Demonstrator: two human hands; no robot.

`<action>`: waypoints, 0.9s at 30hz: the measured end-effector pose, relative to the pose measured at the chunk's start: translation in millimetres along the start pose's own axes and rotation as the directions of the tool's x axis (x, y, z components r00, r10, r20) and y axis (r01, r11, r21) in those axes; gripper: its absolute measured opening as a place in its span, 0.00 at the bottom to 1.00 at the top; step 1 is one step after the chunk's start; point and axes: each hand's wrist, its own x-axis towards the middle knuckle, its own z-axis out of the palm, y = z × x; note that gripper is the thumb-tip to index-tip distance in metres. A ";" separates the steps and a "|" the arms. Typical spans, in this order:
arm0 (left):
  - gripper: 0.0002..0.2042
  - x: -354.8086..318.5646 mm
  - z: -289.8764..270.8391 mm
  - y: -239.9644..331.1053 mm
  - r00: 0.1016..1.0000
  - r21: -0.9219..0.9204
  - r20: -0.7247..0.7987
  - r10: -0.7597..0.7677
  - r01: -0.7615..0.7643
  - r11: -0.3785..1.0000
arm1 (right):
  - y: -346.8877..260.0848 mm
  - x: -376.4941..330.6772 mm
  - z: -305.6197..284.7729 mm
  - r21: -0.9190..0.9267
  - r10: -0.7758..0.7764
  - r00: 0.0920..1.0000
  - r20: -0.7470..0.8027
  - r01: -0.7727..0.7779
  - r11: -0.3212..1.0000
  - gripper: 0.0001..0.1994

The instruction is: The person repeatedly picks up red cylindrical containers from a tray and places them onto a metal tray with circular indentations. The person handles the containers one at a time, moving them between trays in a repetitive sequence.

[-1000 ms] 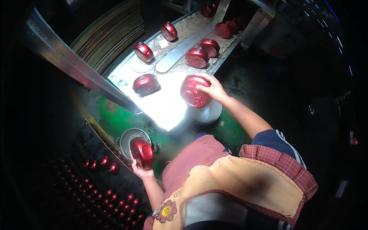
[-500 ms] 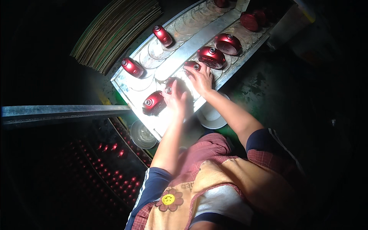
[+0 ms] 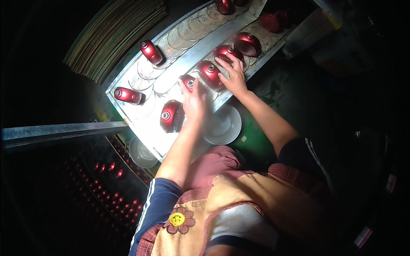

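The left hand (image 3: 194, 102) straddles a red bottle (image 3: 187, 80) (gripping or not, I cannot tell); the right hand (image 3: 235, 77), fingers splayed, lies over another bottle (image 3: 223, 51).

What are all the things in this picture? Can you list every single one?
red bottles: at least ten, red, on the table; far ones dim
table: one, whitish, top middle
divider strip: one, silver, along the table's middle
pale bowl: one, whitish, right of left forearm
grey bowl: one, grey, below table's left corner
metal bar: one, silver, left
sheet stack: one, brown and green, upper left
small shapes: dozens, red, lower left, too dark to count
floor: one, green patch showing, below table
apron: one, tan and checked maroon, bottom
flower patch: one, maroon and yellow, on apron
sleeves: two, navy, white-striped, beside apron
forearms: two, bare, below table
left grip: one, bare, at a bottle
right grip: one, bare, at a farther bottle
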 end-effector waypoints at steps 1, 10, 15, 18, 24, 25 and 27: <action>0.33 5.2 -2.9 3.4 0.998 0.003 -0.022 0.051 -0.051 0.999 | 9.4 10.0 -5.2 -0.110 0.050 0.997 -0.064 -0.057 0.992 0.36; 0.20 1.6 -57.8 -9.4 0.972 -0.214 -0.191 0.138 -0.178 0.960 | 118.0 68.0 -36.6 -0.444 0.414 0.910 -0.034 -0.385 0.809 0.39; 0.23 0.5 -44.3 -33.4 0.990 -0.390 0.090 0.106 -0.062 0.919 | 127.8 92.6 -53.3 -0.443 0.498 0.859 -0.117 -0.494 0.748 0.36; 0.21 6.9 -27.9 -40.5 0.992 -0.424 0.081 0.097 -0.054 0.904 | 98.0 103.0 -56.7 -0.409 0.196 0.957 -0.213 -0.269 0.872 0.32; 0.15 3.6 -26.5 -37.1 1.000 -0.425 0.000 -0.016 0.015 0.905 | -0.3 31.5 -22.4 -0.059 0.175 0.959 0.225 -0.165 0.984 0.39; 0.15 5.4 -28.2 -32.9 1.000 -0.395 -0.010 -0.027 0.021 0.918 | -7.1 25.0 -11.4 -0.140 0.275 0.917 0.290 -0.244 0.960 0.42; 0.15 11.8 -30.8 -21.9 0.998 -0.324 0.010 -0.056 0.056 0.944 | -7.5 19.5 7.5 -0.181 0.230 0.960 0.161 -0.200 0.963 0.45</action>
